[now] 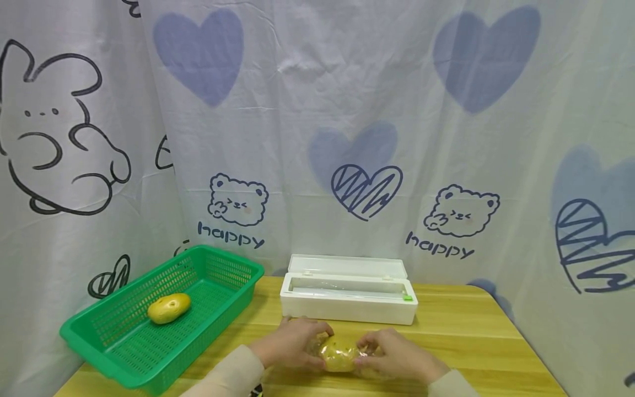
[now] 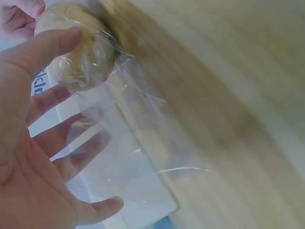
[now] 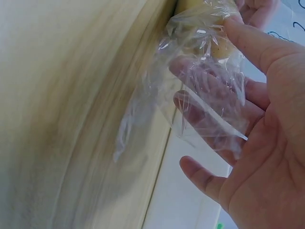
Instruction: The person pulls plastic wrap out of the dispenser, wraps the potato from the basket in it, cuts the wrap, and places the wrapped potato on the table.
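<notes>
Two ends, two hands: one wrapped potato [image 1: 339, 353] being held in the middle

On the head view, the wrapped potato is being held low over the wooden table [image 1: 476, 331], just in front of the white box [image 1: 347, 307], whose lid is standing raised at the back. Its left end is being cupped by the left hand [image 1: 292, 344], its right end by the right hand [image 1: 397, 355], both loosely curved. Over to the left, a second potato [image 1: 169, 307] is being carried by the green basket [image 1: 225, 317].

Across to the left wrist view: the wrapped potato is being pressed lightly by the thumb, while the other fingers are being held spread and half bent, partly behind loose clear film [image 2: 143, 93]. At the far end, right-hand fingers are being glimpsed.

Now the right wrist view: the near end is being touched by the thumb, the hand half open, its bent fingers being seen through crumpled film. Whether the table is being touched by the wrapped potato cannot be told.
</notes>
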A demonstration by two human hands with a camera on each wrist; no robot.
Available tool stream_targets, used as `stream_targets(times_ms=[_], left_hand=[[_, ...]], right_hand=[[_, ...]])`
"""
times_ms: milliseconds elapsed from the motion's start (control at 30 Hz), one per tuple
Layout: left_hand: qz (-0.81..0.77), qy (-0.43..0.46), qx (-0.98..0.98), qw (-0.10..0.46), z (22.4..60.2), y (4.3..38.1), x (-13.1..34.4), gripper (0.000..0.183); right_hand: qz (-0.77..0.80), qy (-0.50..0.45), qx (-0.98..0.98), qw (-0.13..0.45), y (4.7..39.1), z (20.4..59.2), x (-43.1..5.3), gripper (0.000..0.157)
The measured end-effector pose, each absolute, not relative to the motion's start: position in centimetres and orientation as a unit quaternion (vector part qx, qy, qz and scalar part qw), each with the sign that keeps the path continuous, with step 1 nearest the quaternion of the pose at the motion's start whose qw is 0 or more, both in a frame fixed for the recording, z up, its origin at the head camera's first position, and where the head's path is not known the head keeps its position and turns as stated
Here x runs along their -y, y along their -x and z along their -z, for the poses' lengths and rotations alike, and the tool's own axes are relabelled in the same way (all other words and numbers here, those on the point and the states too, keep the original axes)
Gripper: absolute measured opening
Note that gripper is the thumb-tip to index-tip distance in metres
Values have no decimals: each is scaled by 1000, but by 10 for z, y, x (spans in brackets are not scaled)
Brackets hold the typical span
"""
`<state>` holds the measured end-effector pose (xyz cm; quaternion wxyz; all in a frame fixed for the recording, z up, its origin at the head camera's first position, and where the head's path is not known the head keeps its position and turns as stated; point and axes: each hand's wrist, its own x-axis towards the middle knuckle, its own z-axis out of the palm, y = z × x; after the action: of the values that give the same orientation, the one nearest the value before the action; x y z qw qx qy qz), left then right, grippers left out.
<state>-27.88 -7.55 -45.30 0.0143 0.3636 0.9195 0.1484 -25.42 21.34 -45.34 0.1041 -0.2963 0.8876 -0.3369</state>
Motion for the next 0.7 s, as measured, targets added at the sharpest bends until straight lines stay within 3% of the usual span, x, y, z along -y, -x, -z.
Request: stream_targets(times_ms=[267,500,700], left_hand=[[-92,-360,-928,-8,448,275,65,68],[-53,-365,-928,-58,453,275,58,70],[-57,-389,-918,-61,455,276,55,67]], right_hand=[[333,266,-895,134,241,451,-212,16],[322,265,-894,161,227,445,-204,19],[317,258,-894,186,216,442,-195,17]])
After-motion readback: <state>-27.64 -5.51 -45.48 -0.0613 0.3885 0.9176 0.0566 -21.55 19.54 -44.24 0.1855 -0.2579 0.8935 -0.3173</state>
